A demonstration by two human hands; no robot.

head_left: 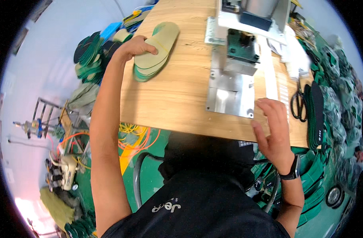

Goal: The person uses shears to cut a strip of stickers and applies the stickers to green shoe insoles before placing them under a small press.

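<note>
Left hand (138, 46) laid with curled fingers on stack of green-edged insoles (156, 50), at far left part of wooden table (177, 95). Right hand (273, 129) open, fingers spread, holding nothing, at near table edge just beside metal plate (230, 95) of machine (245, 43).

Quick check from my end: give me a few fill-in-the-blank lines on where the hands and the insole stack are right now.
1. The left hand rests on a stack of ____-edged insoles.
2. The right hand lies open at the near edge of the ____ table.
3. The scissors lie to the ____ of the right hand.
4. The metal plate sits in front of the machine, to the ____ of the insole stack.

Missing words: green; wooden; right; right
</note>
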